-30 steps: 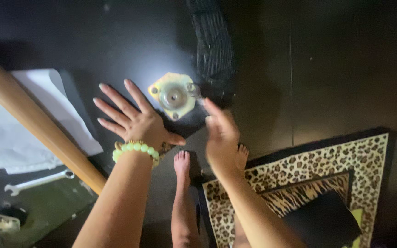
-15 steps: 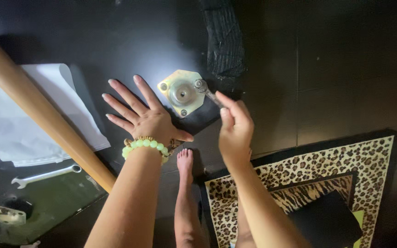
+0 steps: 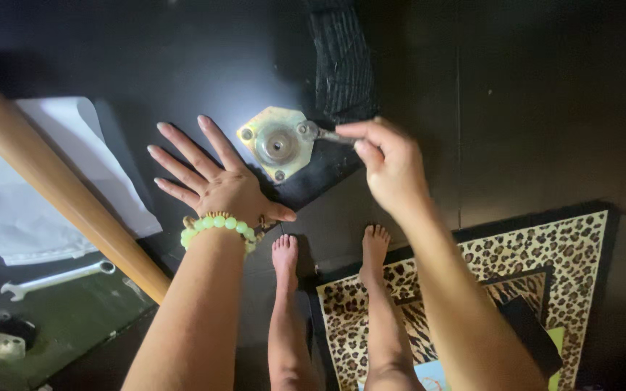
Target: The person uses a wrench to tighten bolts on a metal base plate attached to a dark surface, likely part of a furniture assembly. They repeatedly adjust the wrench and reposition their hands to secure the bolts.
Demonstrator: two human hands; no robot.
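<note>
The metal plate (image 3: 278, 143), a yellowish square fitting with a round hub at its centre and holes at its corners, lies flat on the black desk (image 3: 182, 65) and serves as the reference point. The left hand (image 3: 215, 177) rests palm down on the desk just left of the plate, fingers spread wide and straight, holding nothing; the fingertips point away from the person and the thumb lies along the desk edge below the plate. A bracelet (image 3: 217, 227) of pale green beads circles the left wrist. The right hand (image 3: 385, 163) sits just right of the plate, fingers pinched narrow around a small metal tool (image 3: 325, 135) whose tip meets the right edge of the plate; the exact kind of tool cannot be told. A dark ribbed object (image 3: 342, 61) lies just above the plate, touching or nearly touching its upper right corner. A wooden pole (image 3: 59, 188) runs diagonally well left of the plate, crossing over white paper (image 3: 52, 181). A wrench (image 3: 56, 279) lies lower left of the plate, beyond the pole. Below the plate, two bare feet stand on the floor, the toes at the edge of a leopard-print rug (image 3: 472, 289).
</note>
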